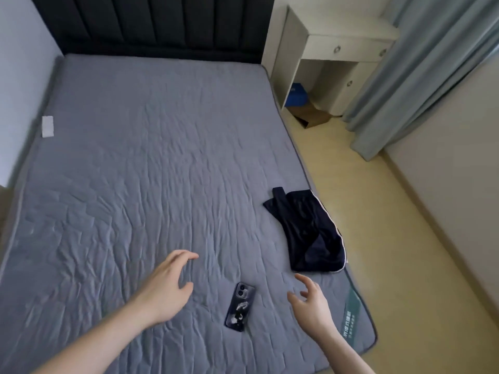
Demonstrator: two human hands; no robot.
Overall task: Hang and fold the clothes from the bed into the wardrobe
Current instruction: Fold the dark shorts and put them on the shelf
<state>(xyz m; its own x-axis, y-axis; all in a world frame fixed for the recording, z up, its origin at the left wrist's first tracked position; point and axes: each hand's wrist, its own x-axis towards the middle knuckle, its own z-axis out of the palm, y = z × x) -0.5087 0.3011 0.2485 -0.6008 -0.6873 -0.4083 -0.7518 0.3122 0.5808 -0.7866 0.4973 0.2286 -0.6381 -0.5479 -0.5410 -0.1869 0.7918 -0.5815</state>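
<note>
A dark navy pair of shorts with white piping [307, 233] lies crumpled near the right edge of the grey quilted bed [140, 157]. My left hand [167, 287] hovers over the mattress left of a phone, fingers loosely spread and holding nothing. My right hand [310, 300] is raised just below the shorts, fingers relaxed and empty, a short gap from the fabric. The wardrobe is out of view.
A dark phone [240, 306] lies face down on the bed between my hands. A white bedside desk [337, 49] stands at the back right, with a blue box [295, 95] and cardboard [313, 117] beneath it. Pale green curtains [421, 76] hang at the right.
</note>
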